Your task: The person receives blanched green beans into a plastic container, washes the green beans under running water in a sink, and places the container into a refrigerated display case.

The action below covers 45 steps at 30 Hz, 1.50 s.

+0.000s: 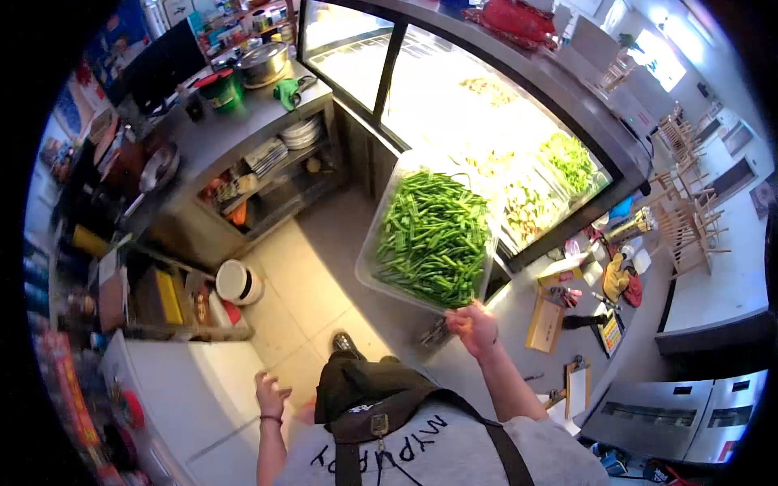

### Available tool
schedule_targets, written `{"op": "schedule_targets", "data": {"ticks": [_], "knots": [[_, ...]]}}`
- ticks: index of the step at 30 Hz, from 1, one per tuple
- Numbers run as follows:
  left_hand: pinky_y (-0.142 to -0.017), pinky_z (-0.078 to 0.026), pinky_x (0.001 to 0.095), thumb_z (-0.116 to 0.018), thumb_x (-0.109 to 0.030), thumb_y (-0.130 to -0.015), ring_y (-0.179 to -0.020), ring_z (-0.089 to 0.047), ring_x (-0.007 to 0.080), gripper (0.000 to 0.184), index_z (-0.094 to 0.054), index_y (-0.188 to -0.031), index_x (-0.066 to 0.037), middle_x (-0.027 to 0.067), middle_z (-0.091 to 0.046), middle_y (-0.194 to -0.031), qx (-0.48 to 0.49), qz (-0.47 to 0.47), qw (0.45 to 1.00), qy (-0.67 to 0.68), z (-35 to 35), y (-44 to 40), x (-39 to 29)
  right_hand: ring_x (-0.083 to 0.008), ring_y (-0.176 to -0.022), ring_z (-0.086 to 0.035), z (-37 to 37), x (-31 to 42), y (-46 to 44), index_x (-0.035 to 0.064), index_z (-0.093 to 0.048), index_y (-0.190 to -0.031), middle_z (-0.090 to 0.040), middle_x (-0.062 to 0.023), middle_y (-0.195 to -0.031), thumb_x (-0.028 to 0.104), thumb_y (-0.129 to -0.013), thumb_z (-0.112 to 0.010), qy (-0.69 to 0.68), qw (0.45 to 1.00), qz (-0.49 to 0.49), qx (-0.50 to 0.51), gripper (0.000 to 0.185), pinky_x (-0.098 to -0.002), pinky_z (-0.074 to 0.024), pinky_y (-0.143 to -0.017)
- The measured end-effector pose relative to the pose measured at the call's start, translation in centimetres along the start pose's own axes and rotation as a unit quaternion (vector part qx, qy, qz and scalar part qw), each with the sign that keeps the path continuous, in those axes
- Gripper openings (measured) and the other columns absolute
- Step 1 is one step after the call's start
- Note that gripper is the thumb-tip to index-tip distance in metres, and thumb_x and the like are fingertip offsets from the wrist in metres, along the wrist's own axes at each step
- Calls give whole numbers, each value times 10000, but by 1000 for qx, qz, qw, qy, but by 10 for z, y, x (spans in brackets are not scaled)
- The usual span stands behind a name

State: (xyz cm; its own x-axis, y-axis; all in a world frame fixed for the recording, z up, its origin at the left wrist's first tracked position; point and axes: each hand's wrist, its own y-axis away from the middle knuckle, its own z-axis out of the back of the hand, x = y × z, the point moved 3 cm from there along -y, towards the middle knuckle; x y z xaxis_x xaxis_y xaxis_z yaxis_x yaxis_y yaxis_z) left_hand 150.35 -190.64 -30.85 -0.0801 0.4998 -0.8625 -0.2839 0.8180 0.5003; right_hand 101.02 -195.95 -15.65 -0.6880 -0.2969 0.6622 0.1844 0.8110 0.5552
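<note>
A clear plastic tub (374, 261) full of cut green stalks (433, 235) is in front of me, beside the lit glass display case (389, 81). My right hand (472, 327) grips the tub's near right corner, its fingers closed over the rim. Down at the left, my left hand (272, 394) is apart from the tub, raised over the floor side with its fingers spread and nothing in them. Leafy greens (567, 160) and chopped vegetables lie inside the case.
A steel counter (203, 138) with a pot (263, 63) and shelved plates (301, 133) stands at the upper left. A white bucket (235, 281) is on the tiled floor. Clipboards (577, 385) and a wooden tray (545, 322) lie on the right counter.
</note>
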Motion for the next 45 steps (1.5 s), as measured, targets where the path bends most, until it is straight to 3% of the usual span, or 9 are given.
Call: {"op": "schedule_targets", "data": {"ticks": [7,17,18,20,21,29,31,34,45], "knots": [[-823,-471,370,-620,-15,-681,-922,-574,287,404,-530,-1066,-94,164,-592,-973,139,61,845,-513,53,-197,109,-194,-649,-565,-45,49,-93,-42,-477,-844,-561,-159,-791,63,-769,-489,-35,983,117,-135,129,-266,-508,-587],[-639,-471,359,-808,-204,-566,-721,-560,226,301,-580,-693,-53,95,-613,-818,128,73,925,-351,-19,-344,-99,-268,-752,-572,-77,176,-310,-75,-446,-964,-551,-219,-903,118,-831,-498,-175,972,123,-95,240,-326,-541,-687],[-717,-484,363,-797,-183,-583,-821,-588,241,314,-625,-804,-40,96,-633,-881,98,-206,876,-424,1,-366,-53,-272,-765,-574,-83,196,-334,-47,-451,-935,-553,-221,-908,112,-829,-517,-146,959,171,-173,202,-335,-542,-692],[-936,-411,376,-744,-112,-644,-1073,-540,281,529,-561,-1132,-22,149,-595,-1111,33,56,941,-331,-29,-337,-131,-273,-813,-565,-107,250,-395,-13,-477,-915,-552,-215,-936,118,-839,-519,-167,979,116,-29,158,-339,-532,-676],[-945,-400,376,-716,-88,-690,-1095,-526,258,526,-535,-1181,-32,159,-565,-1167,34,-50,930,-364,-8,-347,-93,-249,-756,-571,-121,272,-430,-35,-472,-978,-559,-198,-886,96,-846,-475,-178,978,109,-18,186,-295,-524,-625],[-678,-483,286,-477,-80,-890,-806,-543,166,213,-532,-1070,18,86,-563,-912,-29,335,921,-198,-97,-249,-48,-224,-742,-565,-240,408,-738,-18,-530,-1010,-581,-178,-950,114,-859,-479,124,905,364,182,206,-326,-498,-672],[-660,-478,287,-483,-57,-884,-779,-534,167,219,-516,-1079,37,84,-544,-856,21,340,922,183,-109,-227,22,-260,-731,-538,-276,431,-796,-76,-477,-985,-536,-201,-898,54,-820,-462,-135,970,169,114,211,-341,-474,-598],[-696,-483,287,-516,-41,-870,-792,-532,176,231,-508,-1090,31,93,-545,-891,-61,475,874,83,-173,-239,-11,-263,-697,-501,-315,450,-863,-126,-423,-970,-489,-208,-830,-4,-791,-409,-277,956,87,48,218,-311,-458,-553],[-866,-436,280,-515,27,-842,-992,-544,170,325,-498,-1165,-3,87,-569,-1068,22,239,967,-83,-298,-374,-224,-348,-845,-590,-318,463,-996,-111,-330,-1155,-523,-273,-1016,116,-925,-359,-189,974,104,-63,325,-385,-559,-675]]}}
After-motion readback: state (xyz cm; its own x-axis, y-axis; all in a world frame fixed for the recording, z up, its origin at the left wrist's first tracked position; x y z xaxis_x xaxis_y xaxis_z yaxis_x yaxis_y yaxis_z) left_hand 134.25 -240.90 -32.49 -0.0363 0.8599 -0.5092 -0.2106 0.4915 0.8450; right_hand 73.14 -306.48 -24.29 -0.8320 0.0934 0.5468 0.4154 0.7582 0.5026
